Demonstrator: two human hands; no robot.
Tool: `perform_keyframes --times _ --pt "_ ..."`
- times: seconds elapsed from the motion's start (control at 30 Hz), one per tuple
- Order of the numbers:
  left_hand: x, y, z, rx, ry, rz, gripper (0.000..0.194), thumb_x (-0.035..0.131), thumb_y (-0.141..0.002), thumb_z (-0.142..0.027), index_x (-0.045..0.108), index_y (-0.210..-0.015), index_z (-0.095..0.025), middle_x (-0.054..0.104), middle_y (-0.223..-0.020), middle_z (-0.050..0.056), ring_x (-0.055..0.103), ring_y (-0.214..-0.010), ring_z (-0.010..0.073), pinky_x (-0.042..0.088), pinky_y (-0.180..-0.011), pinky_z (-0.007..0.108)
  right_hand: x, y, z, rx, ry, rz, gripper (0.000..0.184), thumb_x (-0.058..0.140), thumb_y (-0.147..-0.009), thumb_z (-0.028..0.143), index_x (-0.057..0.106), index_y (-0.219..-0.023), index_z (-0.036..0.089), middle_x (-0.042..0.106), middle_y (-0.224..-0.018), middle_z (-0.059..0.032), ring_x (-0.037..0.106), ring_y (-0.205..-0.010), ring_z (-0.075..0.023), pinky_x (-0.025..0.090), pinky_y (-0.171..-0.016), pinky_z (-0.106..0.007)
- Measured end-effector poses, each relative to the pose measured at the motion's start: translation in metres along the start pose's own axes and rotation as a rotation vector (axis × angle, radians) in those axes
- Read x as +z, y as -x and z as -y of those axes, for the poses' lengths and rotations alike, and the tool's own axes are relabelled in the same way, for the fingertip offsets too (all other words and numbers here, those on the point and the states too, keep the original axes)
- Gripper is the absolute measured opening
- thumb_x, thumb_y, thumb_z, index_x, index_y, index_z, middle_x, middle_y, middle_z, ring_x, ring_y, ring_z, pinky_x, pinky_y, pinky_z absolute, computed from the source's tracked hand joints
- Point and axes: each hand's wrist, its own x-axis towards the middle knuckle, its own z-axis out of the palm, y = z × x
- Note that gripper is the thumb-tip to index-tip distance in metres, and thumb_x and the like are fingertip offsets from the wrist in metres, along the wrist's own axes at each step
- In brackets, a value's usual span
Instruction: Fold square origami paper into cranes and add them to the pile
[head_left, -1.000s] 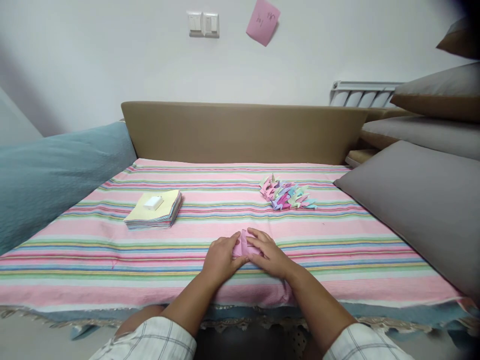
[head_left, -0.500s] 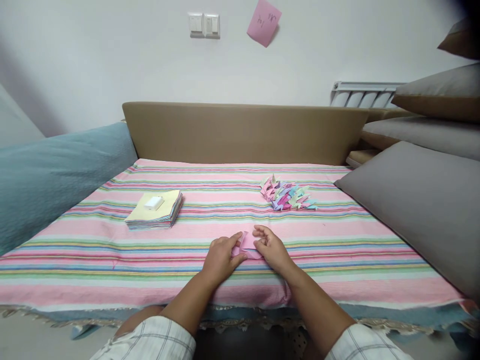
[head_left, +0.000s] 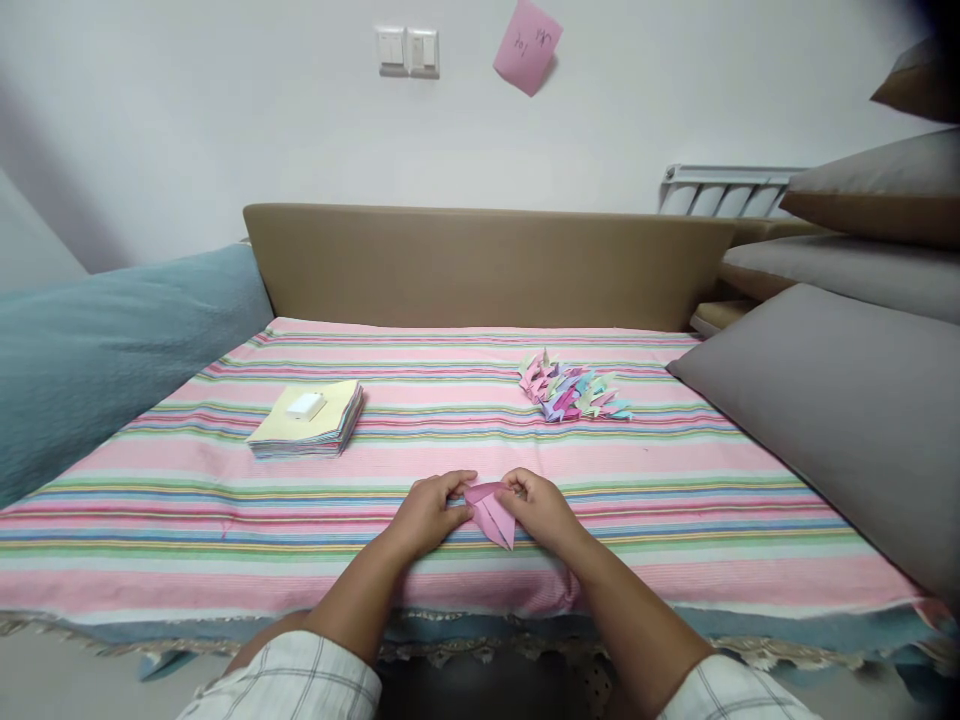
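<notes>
A pink folded sheet of origami paper [head_left: 495, 522] is held just above or on the striped cloth, its pointed end toward me and a darker folded strip along its far edge. My right hand [head_left: 541, 512] pinches its upper right corner between thumb and fingers. At the upper left corner, my left hand [head_left: 433, 514] has its thumb and fingers closed about the paper's edge. Beyond my hands, to the right, lies a cluster of folded paper cranes [head_left: 574, 392] in pink, purple, green and blue. The exact fold under my fingertips is hidden.
A stack of coloured paper sheets [head_left: 300, 440] lies to the left with a small white box [head_left: 306, 406] on top. The striped cloth [head_left: 420, 350] covers the seat. Grey cushions [head_left: 840, 400] stand at the right, a blue-covered armrest [head_left: 135, 350] at the left, and a brown backrest [head_left: 487, 265] behind.
The pink paper has been turned, so its point now faces me. Both hands have shifted around it, and my right fingers have closed from a more outstretched pose onto its corner.
</notes>
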Motion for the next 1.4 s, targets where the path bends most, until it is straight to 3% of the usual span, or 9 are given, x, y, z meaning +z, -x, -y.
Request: perform_keyframes --times 0.3,0.53,0.67,0.8,0.97,1.2,1.4 --pt "-0.008 0.001 -0.015 0.060 -0.156 0.076 0.036 0.046 -0.085 -0.030 0.058 -0.118 -0.030 0.070 -0.095 0.000 0.060 -0.088 0.0189 0.043 -0.082 0.029 0.005 -0.001 0.010 0.006 0.197 -0.102 0.018 0.050 -0.078 0.038 0.056 -0.077 0.021 0.058 -0.068 0.0030 0.048 -0.057 -0.0120 0.030 -0.053 -0.022" --pt "-0.004 0.000 -0.013 -0.021 -0.198 0.048 0.044 0.053 -0.081 -0.033 0.054 -0.125 -0.025 0.067 -0.111 0.003 0.058 -0.098 0.0208 0.040 -0.090 0.031 0.012 -0.003 0.012 0.000 0.296 -0.141 0.024 0.045 -0.083 0.041 0.058 -0.076 0.022 0.060 -0.071 0.0014 0.051 -0.063 -0.0131 0.028 -0.054 -0.023" --pt "-0.005 0.001 -0.020 -0.038 -0.168 0.058 0.039 0.047 -0.084 -0.041 0.059 -0.118 -0.026 0.070 -0.100 0.003 0.059 -0.095 0.0210 0.041 -0.085 0.030 0.013 -0.004 0.011 -0.009 0.311 -0.173 0.019 0.049 -0.080 0.037 0.055 -0.073 0.021 0.059 -0.073 0.0010 0.051 -0.065 -0.0136 0.029 -0.056 -0.023" --pt "-0.002 0.000 -0.027 -0.095 -0.209 0.007 0.041 0.037 -0.087 -0.049 0.068 -0.091 -0.022 0.069 -0.078 0.002 0.058 -0.075 0.0177 0.038 -0.067 0.025 0.014 -0.004 0.011 -0.016 0.291 -0.200 0.017 0.051 -0.077 0.036 0.050 -0.070 0.021 0.055 -0.069 0.0024 0.049 -0.062 -0.0131 0.029 -0.054 -0.023" --pt "0.006 -0.007 -0.028 -0.223 -0.344 -0.118 0.046 0.034 -0.088 -0.050 0.061 -0.066 -0.020 0.059 -0.060 0.000 0.051 -0.057 0.0134 0.024 -0.052 0.024 0.015 -0.002 0.010 -0.040 0.255 -0.216 0.015 0.053 -0.074 0.033 0.047 -0.068 0.021 0.053 -0.067 0.0032 0.048 -0.062 -0.0130 0.031 -0.056 -0.023" --pt "0.008 -0.013 -0.027 -0.254 -0.380 -0.137 0.045 0.032 -0.088 -0.048 0.059 -0.064 -0.020 0.061 -0.060 0.001 0.050 -0.057 0.0140 0.019 -0.051 0.025 0.014 0.004 0.008 -0.143 0.124 -0.192 0.012 0.053 -0.076 0.031 0.055 -0.080 0.020 0.057 -0.073 0.0003 0.053 -0.065 -0.0139 0.040 -0.061 -0.024" --pt "0.009 -0.013 -0.027 -0.277 -0.407 -0.122 0.046 0.031 -0.089 -0.048 0.061 -0.067 -0.020 0.064 -0.065 0.002 0.055 -0.062 0.0159 0.020 -0.052 0.026 0.008 0.002 0.001 -0.265 -0.007 -0.123 0.022 0.042 -0.085 0.025 0.063 -0.088 0.020 0.064 -0.090 -0.0038 0.058 -0.089 -0.0166 0.043 -0.080 -0.028"
